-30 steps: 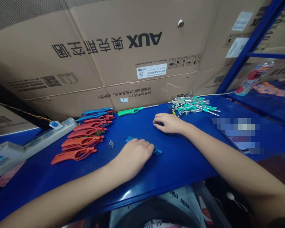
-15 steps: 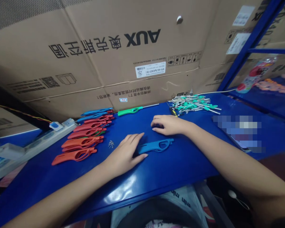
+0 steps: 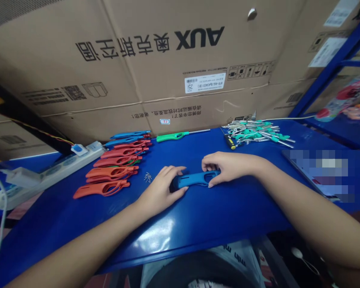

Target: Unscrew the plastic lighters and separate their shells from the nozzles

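Observation:
A blue lighter casing (image 3: 194, 179) lies lengthwise between my hands, just above or on the blue tabletop (image 3: 216, 216). Its left end is gripped between the thumb and fingers of my left hand (image 3: 157, 190). My right hand (image 3: 228, 166) has its thumb and fingers closed around the other end, beside the trigger loop. Part of that end is hidden by the fingers. Left of my left hand lies a small heap of screws (image 3: 148, 177). Farther left, red and orange lighter casings (image 3: 103, 188) lie in a column, with blue casings (image 3: 129, 137) at the far end.
A green lighter (image 3: 171, 137) with a metal tube lies by the cardboard wall (image 3: 156, 88). To its right are a screwdriver (image 3: 230, 143) and a pile of metal tubes with green parts (image 3: 261, 132). A phone (image 3: 312, 176) lies right; a power strip (image 3: 51, 176) runs along the left.
My right hand has come down and taken hold of the casing's right end. My left hand keeps its grip on the left end. The camera view has shifted slightly left.

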Demonstrator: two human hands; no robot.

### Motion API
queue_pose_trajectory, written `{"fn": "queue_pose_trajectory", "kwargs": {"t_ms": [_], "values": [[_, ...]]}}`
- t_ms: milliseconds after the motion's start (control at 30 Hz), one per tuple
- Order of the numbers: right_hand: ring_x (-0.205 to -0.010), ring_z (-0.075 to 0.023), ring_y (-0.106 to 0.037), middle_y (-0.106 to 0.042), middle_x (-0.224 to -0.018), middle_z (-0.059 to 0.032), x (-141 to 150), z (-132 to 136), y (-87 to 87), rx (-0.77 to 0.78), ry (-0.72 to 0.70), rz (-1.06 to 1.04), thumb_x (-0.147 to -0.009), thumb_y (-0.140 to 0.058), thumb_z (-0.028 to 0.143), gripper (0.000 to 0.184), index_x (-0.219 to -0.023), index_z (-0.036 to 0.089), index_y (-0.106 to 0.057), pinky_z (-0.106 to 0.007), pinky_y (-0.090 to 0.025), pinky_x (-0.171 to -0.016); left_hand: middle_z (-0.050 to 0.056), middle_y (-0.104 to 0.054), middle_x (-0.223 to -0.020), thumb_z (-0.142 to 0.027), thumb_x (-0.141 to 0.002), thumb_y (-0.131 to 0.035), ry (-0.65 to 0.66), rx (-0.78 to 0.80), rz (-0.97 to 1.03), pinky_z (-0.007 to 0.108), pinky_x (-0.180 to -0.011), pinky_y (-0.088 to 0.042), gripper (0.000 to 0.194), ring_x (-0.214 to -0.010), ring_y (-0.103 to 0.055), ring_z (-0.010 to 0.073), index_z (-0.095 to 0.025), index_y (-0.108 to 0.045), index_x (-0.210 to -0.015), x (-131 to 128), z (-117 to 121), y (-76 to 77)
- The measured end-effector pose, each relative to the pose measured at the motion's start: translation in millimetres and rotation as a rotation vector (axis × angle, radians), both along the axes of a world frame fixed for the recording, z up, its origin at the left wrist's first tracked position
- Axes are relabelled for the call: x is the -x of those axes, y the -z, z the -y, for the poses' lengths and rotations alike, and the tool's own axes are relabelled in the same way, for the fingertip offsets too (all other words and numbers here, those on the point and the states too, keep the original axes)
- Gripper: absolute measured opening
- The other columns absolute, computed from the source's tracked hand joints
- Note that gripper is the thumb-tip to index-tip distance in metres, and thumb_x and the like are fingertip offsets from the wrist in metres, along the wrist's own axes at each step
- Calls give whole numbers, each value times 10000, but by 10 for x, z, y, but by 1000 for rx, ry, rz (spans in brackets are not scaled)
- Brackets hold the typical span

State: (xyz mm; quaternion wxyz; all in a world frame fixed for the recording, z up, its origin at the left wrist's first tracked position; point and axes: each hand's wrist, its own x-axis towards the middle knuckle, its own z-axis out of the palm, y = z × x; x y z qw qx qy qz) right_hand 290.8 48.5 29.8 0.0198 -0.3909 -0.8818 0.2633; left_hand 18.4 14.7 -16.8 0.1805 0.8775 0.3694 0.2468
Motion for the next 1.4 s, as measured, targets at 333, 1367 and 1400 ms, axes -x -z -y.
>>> {"fn": "queue_pose_trajectory", "kwargs": {"t_ms": [333, 1367, 1400], "values": [[-846, -174, -565, -616, -1023, -31, -27, 2, -48, -198, 10, 13, -793, -752, 297, 284, -992, 207, -571, -266, -375, -689, 93, -655, -1193, -282, -928, -651, 21, -24, -27, 440, -1007, -480, 407, -1111, -588, 255, -184, -549, -1310, 17, -21, 20], [-755, -136, -563, -625, -941, -14, -23, 23, 9, -165, 0, 56, -853, -648, 232, 237, -1086, 230, -608, -238, -359, -614, 89, -623, -1185, -106, -928, -552, 40, -62, 9, 422, -985, -492, 274, -1103, -585, 244, -206, -649, -1164, 22, -42, 49], [-779, -138, -567, -619, -1000, -26, -32, 15, 19, -185, -13, 58, -863, -641, 236, 217, -1080, 235, -629, -243, -366, -632, 89, -619, -1195, -95, -919, -549, 38, -63, 7, 422, -993, -492, 286, -1115, -584, 245, -209, -648, -1162, 24, -40, 53]]}}
